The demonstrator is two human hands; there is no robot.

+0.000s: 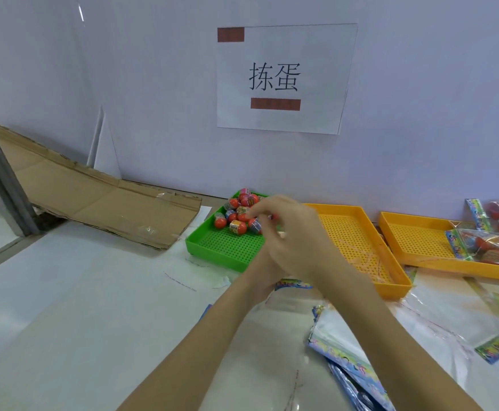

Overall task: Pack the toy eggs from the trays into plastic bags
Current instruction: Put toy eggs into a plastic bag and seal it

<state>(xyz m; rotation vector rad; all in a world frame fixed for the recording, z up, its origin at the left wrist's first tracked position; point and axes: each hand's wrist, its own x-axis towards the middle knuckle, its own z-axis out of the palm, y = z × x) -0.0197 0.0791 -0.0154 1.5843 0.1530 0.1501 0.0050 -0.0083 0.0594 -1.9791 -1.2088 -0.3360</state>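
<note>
Two bare forearms rise from the bottom of the frame and cross near the middle, meeting just in front of the green tray [227,247]. The right hand [289,232] lies on top, its back turned to the camera and its wrist bent, fingers curled forward over the tray's near right corner; its fingertips [254,213] reach the pile of toy eggs [239,212], but whether its grip has closed on an egg cannot be told, since the fingers hide what is under them. The left hand [260,280] sits lower and is largely covered by the right wrist; its grip seems to be around the printed top edge of a plastic bag [292,283] held just below the tray, though its fingers are hidden. The eggs, red with printed bands, are heaped in the far part of the green tray at the centre of the frame. Just right of it stands an orange tray [357,247], and further right a second orange tray [414,238] holds filled bags [491,232] of eggs. Flat bags [346,360] lie on the white tabletop [79,307] at lower right. Flattened cardboard [94,200] lies at left, and a paper sign [280,78] hangs on the wall above.
</note>
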